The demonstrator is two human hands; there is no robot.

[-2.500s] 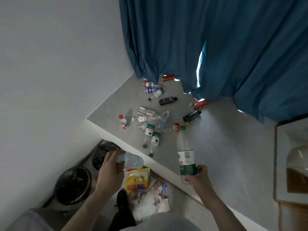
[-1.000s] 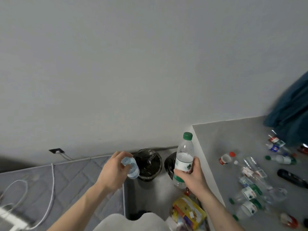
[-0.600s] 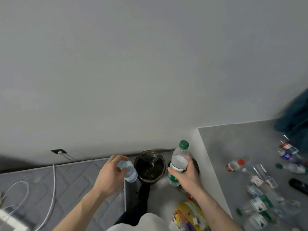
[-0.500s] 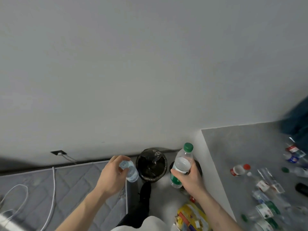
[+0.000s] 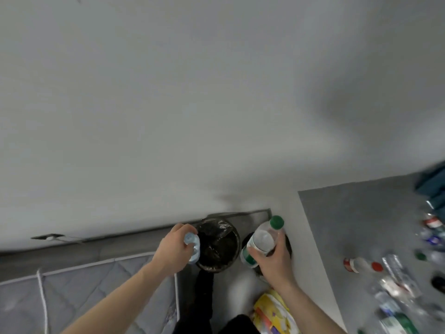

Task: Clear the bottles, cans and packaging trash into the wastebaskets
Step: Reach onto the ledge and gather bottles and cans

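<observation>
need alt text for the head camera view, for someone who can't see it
A person's left hand holds a small crumpled clear plastic bottle beside a round black-lined wastebasket, while the right hand grips a green-capped clear bottle over a second bin. More bottles litter the grey platform on the right.

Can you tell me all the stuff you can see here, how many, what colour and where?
bins: two, black-lined, on the floor by the wall; the right one is mostly hidden behind the big bottle.
big bottle: one, clear with green cap and label, in the right grip over the right bin.
small bottle: one, clear bluish, in the left grip at the left bin's rim.
loose bottles: several, too blurred to count, clear with red, green or blue parts, on the grey ledge at right.
yellow bag: one, on the floor at the bottom.
mattress: one, grey quilted, bottom left.
cord: one, white, on the mattress.
curtain: blue, far right edge.
left hand: holds the small bottle.
right hand: holds the big bottle.
</observation>
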